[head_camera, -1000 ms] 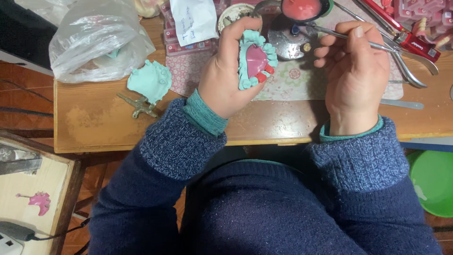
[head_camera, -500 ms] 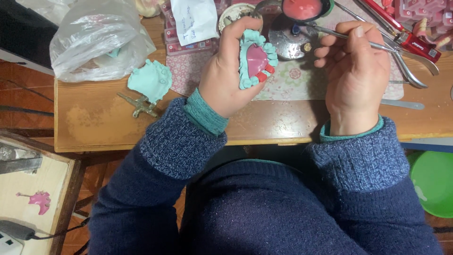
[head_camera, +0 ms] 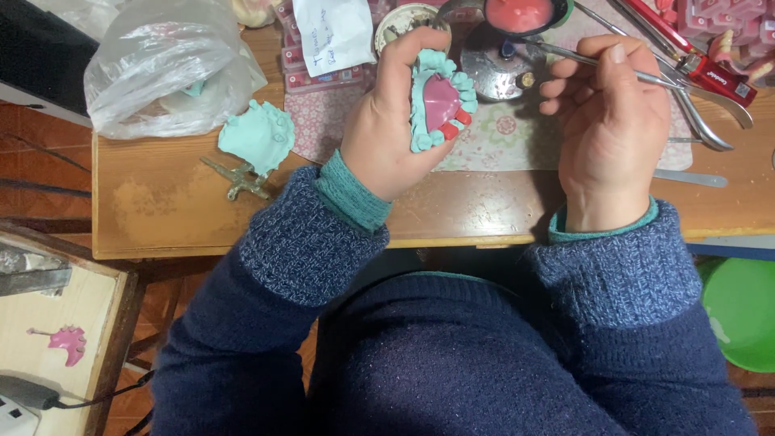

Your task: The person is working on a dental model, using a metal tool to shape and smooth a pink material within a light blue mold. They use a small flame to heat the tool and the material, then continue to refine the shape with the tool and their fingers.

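Hands work above a wooden table. Left hand has fingers wrapped around a green dental cast; at three o'clock, right hand pinches a thin metal instrument. Slipping could gouge the cast's pink wax.

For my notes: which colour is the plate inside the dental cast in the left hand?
Pink, on a mint-green dental cast; head view.

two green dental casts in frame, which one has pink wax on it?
The green cast held in the left hand: pink wax plate in its middle. The other cast lies bare on the wooden table, left of that hand.
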